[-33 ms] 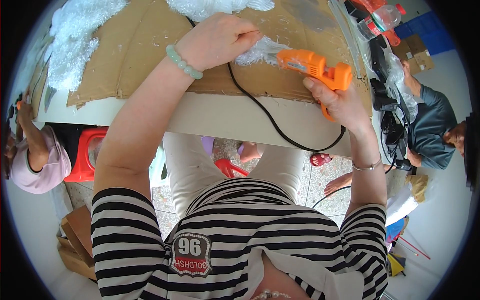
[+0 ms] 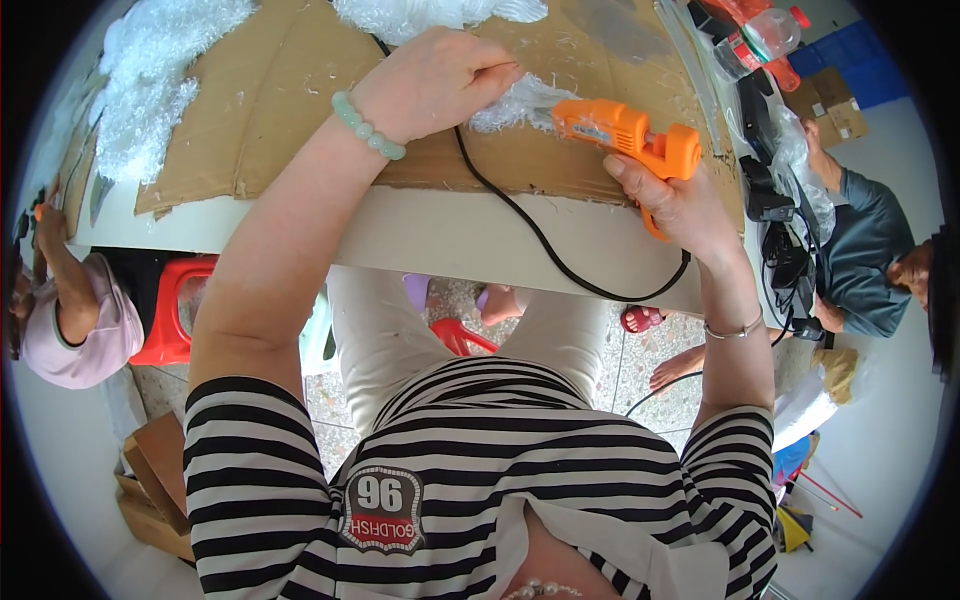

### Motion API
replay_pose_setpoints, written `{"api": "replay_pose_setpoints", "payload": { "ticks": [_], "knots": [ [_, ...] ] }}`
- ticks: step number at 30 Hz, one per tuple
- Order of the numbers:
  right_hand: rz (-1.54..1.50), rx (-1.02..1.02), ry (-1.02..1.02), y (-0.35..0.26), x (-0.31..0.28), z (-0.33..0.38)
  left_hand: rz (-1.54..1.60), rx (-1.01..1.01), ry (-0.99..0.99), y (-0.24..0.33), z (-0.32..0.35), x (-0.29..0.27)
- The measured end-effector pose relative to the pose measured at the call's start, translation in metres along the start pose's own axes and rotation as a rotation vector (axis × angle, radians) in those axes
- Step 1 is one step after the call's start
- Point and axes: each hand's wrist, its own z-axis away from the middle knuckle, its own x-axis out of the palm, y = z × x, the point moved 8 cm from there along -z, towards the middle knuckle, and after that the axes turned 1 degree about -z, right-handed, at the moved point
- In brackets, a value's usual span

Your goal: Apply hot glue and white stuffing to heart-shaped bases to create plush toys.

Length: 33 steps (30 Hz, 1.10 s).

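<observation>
Speckled floor tiles show below a pale bench whose top is covered by a sheet of brown cardboard, probably laid there to spare the surface from glue. At the far left a seated person in a pink sleeve works beside a red stool. On the cardboard's left part lie heaps of white fluffy material, kept within reach but off the working spot.

The left hand, a pale green bead bracelet at its wrist, is closed in a pinch on a small tuft of white fibre, pressing it down near the bench's near edge so it stays put at the nozzle. The right hand is wrapped around the grip of an orange glue gun, its nozzle pointing left and touching the tuft. The gun's black cord runs across the cardboard, drops over the bench edge in a loop and hangs clear of both forearms.

Right of the gun the bench is crowded: a plastic bottle, black gear and clear bags leave little room that way. Open cardboard lies to the left of the hands. At the far right another person in a grey-blue shirt sits close by.
</observation>
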Motion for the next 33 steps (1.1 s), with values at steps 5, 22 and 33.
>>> {"api": "replay_pose_setpoints", "payload": {
  "ticks": [5, 22, 33],
  "knots": [
    [0.093, -0.012, 0.002, -0.008, -0.006, 0.006, 0.016, -0.028, -0.054, -0.005, 0.004, 0.001],
    [-0.234, -0.028, 0.075, -0.001, -0.038, 0.018, 0.074, 0.003, 0.022, -0.005, 0.002, -0.002],
    [-0.993, 0.148, 0.296, 0.023, -0.002, -0.029, -0.036, -0.143, -0.098, -0.004, 0.002, 0.01]
  ]
}}
